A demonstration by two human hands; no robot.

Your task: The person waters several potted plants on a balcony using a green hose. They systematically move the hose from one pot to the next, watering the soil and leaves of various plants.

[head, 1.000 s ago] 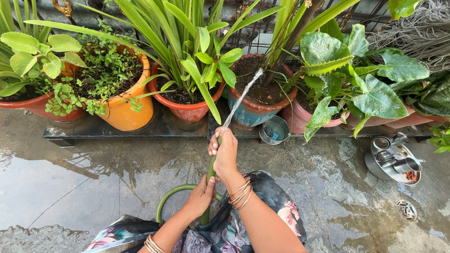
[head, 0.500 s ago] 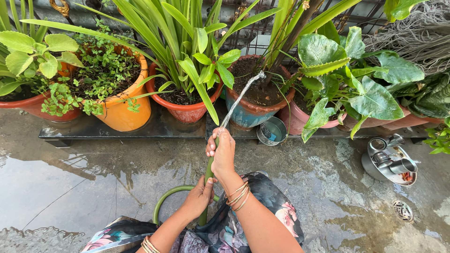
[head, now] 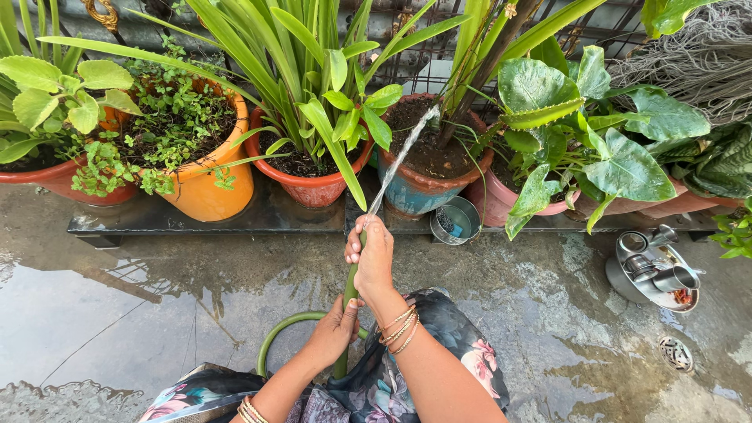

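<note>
hose: green garden hose runs up between both hands, nozzle end under the right thumb.
right hand: fingers clamped round the tip.
left hand: fingers wrapped lower down.
water jet: lands in the blue pot.
change: jet lands slightly further left than before.
floor: wet concrete, outdoors.

A single head-worn view looks steeply down and forward from close above the right hand and left hand; wet floor lies beside and below them, a row of potted plants just beyond
</note>
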